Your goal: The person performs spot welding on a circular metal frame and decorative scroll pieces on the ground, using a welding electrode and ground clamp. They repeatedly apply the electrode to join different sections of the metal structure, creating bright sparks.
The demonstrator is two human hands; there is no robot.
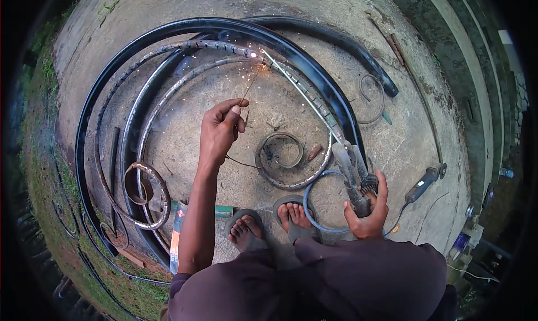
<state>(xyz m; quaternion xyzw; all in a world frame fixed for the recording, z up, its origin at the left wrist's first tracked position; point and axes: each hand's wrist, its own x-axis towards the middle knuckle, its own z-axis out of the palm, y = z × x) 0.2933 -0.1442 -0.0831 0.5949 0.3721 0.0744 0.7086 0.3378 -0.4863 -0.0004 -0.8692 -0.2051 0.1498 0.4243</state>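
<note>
While sparks fly, two hands: left hand (220,129) pinches one rod (246,91), right hand (367,212) one torch (350,172).

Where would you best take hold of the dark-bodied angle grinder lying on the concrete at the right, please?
Grip the dark-bodied angle grinder around its long barrel-shaped body, probably coming from above with the right hand. The body lies flat and bare on the concrete floor, the disc head points up-right, and the cord trails off the lower-left end, so mid-body looks like the clear part.

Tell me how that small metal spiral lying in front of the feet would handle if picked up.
The small spiral looks like bent steel strip, so probably stiff and heavy for its size. It lies flat on the concrete, so it is unlikely to roll. Its rough surface should grip well.
</note>
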